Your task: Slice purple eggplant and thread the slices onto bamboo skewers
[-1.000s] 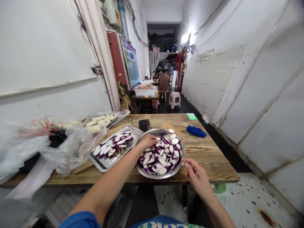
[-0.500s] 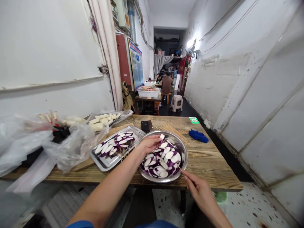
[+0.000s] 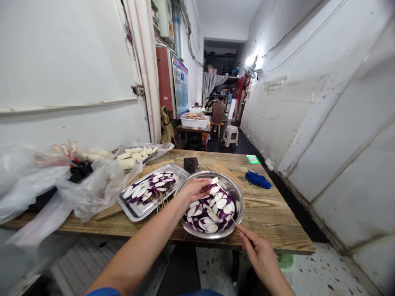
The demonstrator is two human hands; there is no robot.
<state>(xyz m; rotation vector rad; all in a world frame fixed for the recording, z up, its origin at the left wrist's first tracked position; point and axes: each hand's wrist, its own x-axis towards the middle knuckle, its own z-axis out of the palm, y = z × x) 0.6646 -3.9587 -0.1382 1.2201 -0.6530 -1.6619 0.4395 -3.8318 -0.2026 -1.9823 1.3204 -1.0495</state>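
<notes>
Over the far left part of a steel bowl (image 3: 241, 205), my left hand (image 3: 197, 188) pinches an eggplant slice (image 3: 214, 180) with white flesh. Sliced eggplant (image 3: 212, 215) with purple skin fills the bowl. My right hand (image 3: 254, 246), at the bowl's near right rim, grips a thin wooden skewer (image 3: 233, 222) between thumb and fingers. The skewer's far end points into the bowl at the slices; whether it pierces one I cannot tell. Left of the bowl, skewered eggplant slices (image 3: 149, 187) lie on a metal tray (image 3: 133, 214), their sticks pointing toward me.
Behind the bowl lie loose skewers (image 3: 226, 169), a dark cleaver (image 3: 191, 164) and a blue cloth (image 3: 258, 179). Plastic bags (image 3: 98, 189) and pale cut pieces (image 3: 137, 155) crowd the table's left. Farther back are a stool (image 3: 230, 135), a white tub (image 3: 194, 122) and a seated person (image 3: 218, 112).
The slice in my left hand has tilted and shifted slightly right and down. My right hand, with the skewer, has moved slightly down and left. The camera view has shifted a little.
</notes>
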